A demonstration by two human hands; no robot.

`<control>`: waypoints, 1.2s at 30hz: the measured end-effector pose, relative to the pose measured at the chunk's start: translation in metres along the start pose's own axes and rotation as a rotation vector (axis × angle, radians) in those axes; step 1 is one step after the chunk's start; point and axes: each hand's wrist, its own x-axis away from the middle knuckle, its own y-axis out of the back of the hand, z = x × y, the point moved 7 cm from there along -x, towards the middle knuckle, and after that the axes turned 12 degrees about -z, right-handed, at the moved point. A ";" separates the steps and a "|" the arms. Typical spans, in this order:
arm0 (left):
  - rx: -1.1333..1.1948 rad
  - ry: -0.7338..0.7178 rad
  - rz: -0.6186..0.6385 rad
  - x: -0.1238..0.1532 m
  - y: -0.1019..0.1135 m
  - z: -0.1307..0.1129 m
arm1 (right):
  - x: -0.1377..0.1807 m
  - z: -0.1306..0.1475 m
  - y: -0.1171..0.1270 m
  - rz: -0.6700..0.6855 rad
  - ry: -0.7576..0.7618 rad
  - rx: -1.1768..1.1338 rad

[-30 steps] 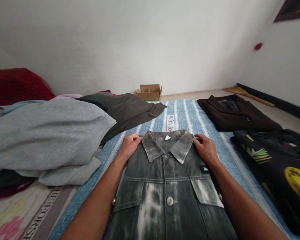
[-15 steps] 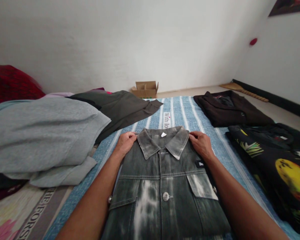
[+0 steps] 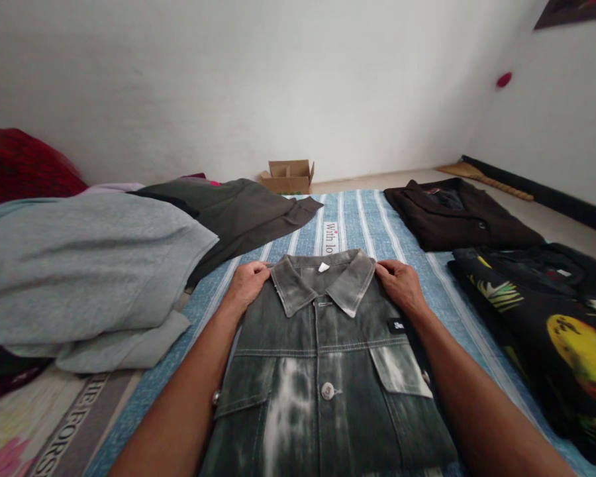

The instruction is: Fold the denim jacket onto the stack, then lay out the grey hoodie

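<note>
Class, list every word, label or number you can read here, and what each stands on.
"With lo": blue striped sheet, the rest covered.
"HE FORS": grey band at lower left, cut off.
Too small to read: black patch, button and white neck tag on the grey jacket; tag on the black printed garment.

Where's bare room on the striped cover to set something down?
Widest: the cover beyond the jacket, between the olive garment and brown garment. A narrower strip runs between the right hand and the black printed garment. Crowded: the left, under the gray garment, and front centre, where the left hand and right hand hold the jacket.
</note>
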 end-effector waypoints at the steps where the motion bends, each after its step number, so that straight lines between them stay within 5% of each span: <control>1: -0.002 -0.001 0.000 0.000 0.000 0.000 | 0.000 0.000 0.000 -0.001 0.001 -0.001; 36: -0.010 -0.016 0.005 0.006 -0.002 -0.004 | 0.002 -0.004 0.000 -0.052 -0.025 0.068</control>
